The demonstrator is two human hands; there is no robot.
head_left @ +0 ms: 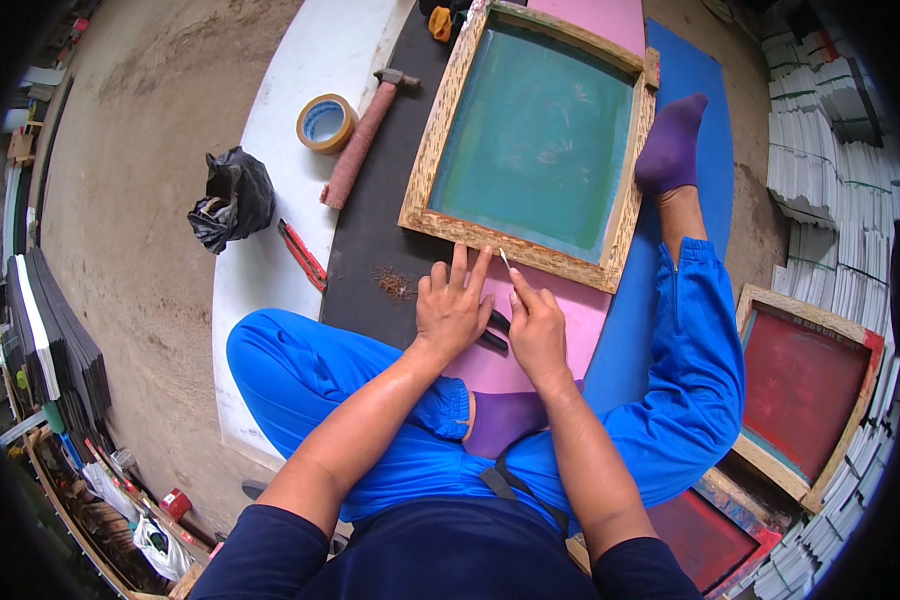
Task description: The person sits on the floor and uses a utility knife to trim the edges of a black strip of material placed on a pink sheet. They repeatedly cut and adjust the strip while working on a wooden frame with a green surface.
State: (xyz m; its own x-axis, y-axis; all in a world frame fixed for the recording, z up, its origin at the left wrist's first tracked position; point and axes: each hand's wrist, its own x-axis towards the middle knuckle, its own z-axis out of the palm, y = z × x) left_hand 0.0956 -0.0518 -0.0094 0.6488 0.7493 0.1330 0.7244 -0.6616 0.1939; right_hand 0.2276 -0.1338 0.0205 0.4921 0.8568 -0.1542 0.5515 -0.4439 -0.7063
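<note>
A wooden screen-printing frame [516, 240] with teal mesh [540, 130] lies in front of me. My left hand [453, 308] is open, its two longest fingers stretched onto the frame's near edge. Beside it, my right hand [537, 335] is closed around a thin tool with a pale, slender shaft [504, 259], perhaps a screwdriver; its handle is hidden in my fist. The shaft's tip meets the same near edge, just right of my left fingertips. A black-handled tool [494, 341] lies between my hands, partly covered. Left of my left hand is a small heap of rusty staples or nails [395, 284].
To the left lie a hammer [362, 140] with a wrapped handle, a tape roll [326, 123], a red cutter knife [302, 255] and a black plastic bag [234, 198]. My purple-socked foot [672, 145] rests against the frame's right side. Red-meshed frames [803, 390] and bundled stacks [832, 200] stand right.
</note>
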